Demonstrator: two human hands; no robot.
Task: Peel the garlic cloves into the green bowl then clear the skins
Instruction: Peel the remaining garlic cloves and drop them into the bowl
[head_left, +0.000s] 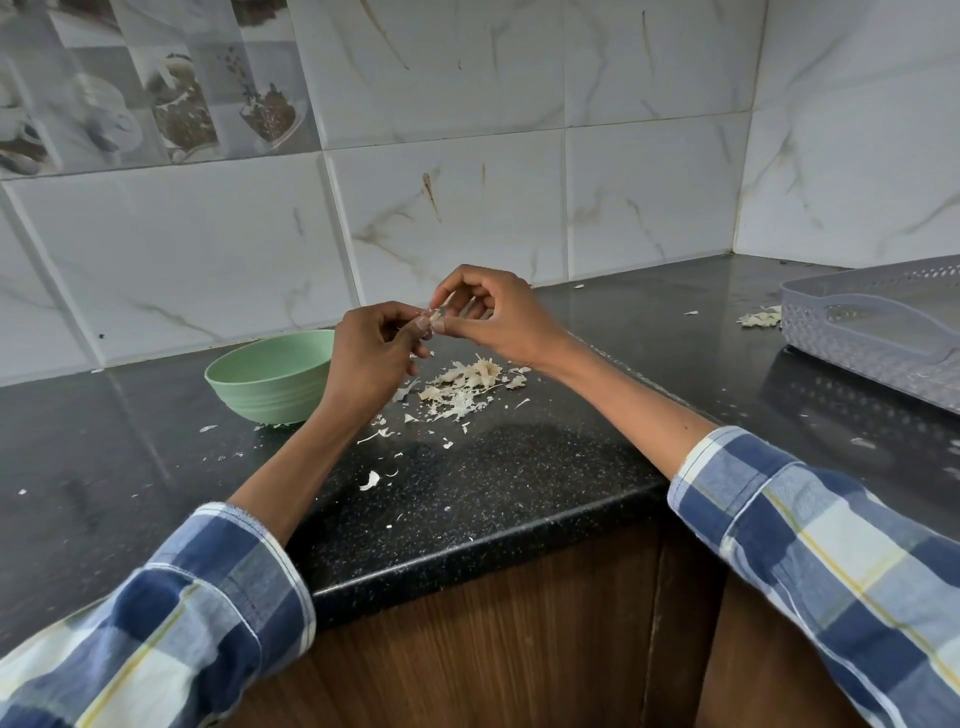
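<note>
I see both hands raised above the counter, fingertips meeting over the skin pile. The left hand (371, 353) pinches a small pale garlic clove (434, 315) at its fingertips; the right hand (488, 317) pinches the same clove from the other side, thumb and forefinger curled onto it. In my judgement the left steadies while the right strips skin — the grip suits that division, though the clove is too small for me to tell how much skin remains.

The hands are held just right of the green bowl (270, 376), which stands on the black counter (519, 478) toward the far wall. I judge this keeps the drop into the bowl short. Its interior is hidden from this angle, so I cannot tell what it contains.

Directly below the hands lies the main pile of skins (467, 387), with loose flakes scattered nearer the counter edge — peeling over one spot should ease the later clearing.

Well apart, at the far right, a grey perforated tray (878, 338) rests on the counter, with a few skins beside it.
</note>
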